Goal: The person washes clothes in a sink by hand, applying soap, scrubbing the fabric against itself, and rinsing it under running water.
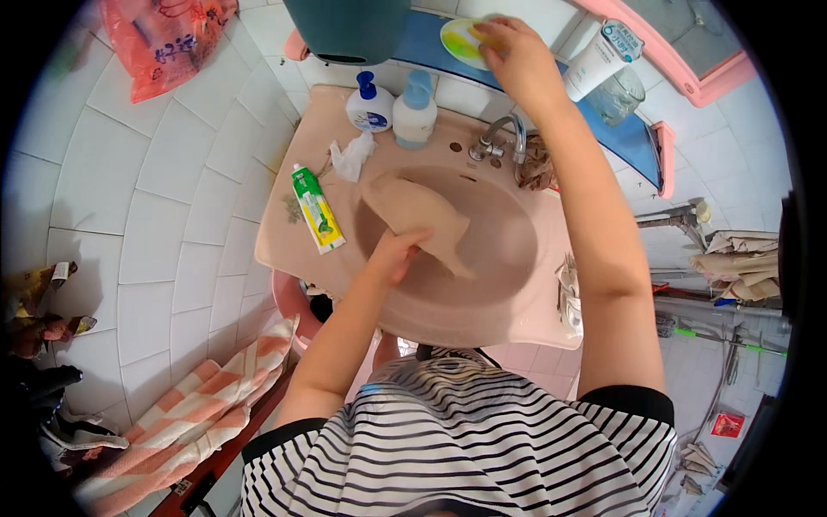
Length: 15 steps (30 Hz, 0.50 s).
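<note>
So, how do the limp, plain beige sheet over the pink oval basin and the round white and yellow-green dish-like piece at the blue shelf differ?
Colour: the beige sheet is plain; the round piece is white with yellow-green.
Shape: the beige sheet has pointed corners; the round piece has none.
Place: the left hand holds the beige sheet; the round piece is up by the right hand's fingertips.
Shared: each has a hand at it.
</note>
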### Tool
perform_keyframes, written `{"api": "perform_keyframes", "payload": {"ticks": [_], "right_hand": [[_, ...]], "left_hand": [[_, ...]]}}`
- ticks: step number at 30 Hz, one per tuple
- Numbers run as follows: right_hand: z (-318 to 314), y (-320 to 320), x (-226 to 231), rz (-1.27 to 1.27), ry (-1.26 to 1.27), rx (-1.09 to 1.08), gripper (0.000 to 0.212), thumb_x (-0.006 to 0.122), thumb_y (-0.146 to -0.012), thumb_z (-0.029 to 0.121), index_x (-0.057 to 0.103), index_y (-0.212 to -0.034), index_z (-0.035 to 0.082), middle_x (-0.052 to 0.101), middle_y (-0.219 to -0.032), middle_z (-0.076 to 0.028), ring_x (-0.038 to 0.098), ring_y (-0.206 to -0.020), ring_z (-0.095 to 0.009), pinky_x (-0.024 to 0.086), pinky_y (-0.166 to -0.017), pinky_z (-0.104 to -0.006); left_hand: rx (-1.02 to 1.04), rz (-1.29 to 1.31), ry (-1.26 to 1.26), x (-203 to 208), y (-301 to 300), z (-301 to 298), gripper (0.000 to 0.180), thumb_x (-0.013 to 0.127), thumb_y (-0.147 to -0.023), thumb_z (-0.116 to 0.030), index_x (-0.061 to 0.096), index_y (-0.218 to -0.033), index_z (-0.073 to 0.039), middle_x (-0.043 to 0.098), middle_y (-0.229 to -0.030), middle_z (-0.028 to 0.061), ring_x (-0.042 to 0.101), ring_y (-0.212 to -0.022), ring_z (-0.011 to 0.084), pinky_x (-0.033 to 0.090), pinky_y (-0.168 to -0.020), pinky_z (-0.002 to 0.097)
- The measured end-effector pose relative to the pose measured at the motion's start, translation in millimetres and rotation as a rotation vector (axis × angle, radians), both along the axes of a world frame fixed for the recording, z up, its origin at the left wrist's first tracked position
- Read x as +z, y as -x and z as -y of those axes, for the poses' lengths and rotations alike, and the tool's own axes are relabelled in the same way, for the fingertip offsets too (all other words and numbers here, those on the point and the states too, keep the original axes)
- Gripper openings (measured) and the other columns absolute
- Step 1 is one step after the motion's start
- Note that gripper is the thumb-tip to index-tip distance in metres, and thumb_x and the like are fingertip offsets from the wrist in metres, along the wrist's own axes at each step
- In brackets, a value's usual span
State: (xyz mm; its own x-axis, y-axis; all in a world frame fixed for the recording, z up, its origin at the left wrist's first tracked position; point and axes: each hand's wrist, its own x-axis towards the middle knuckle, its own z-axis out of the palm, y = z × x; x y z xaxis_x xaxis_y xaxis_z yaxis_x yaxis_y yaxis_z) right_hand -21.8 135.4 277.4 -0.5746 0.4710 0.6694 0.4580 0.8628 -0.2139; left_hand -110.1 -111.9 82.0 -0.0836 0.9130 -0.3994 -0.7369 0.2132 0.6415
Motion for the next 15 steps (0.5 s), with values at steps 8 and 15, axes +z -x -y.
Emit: {"api": "perform_keyframes", "payload": {"ticks": [8,15], "right_hand": [[-30,22,21,0.576,-0.263,0.020,0.021,0.054,-0.083,0.009,0.060,-0.102,0.006,0.062,-0.094,-0.014,0.059,-0.077,-0.034,0.049,-0.071,-0.0389],[-23,27,34,0.503,-0.162,-0.067,0.021,0.046,-0.086,0.017,0.060,-0.087,0.002,0.061,-0.085,-0.016,0.059,-0.081,-0.035,0.048,-0.072,-0.0444]], "left_hand": [[0.170,0.611,-0.289,25,15,11,0.039,0.048,-0.088,-0.016,0.045,-0.125,-0.003,0.049,-0.128,0.0109,0.044,-0.122,0.0253,0.031,-0.105,0.0422],[0.093,0.828,-0.228,31,14,5,0.046,0.046,-0.093,-0.030,0.040,-0.130,-0.004,0.045,-0.133,0.0116,0.040,-0.125,0.0286,0.029,-0.106,0.0456]]}}
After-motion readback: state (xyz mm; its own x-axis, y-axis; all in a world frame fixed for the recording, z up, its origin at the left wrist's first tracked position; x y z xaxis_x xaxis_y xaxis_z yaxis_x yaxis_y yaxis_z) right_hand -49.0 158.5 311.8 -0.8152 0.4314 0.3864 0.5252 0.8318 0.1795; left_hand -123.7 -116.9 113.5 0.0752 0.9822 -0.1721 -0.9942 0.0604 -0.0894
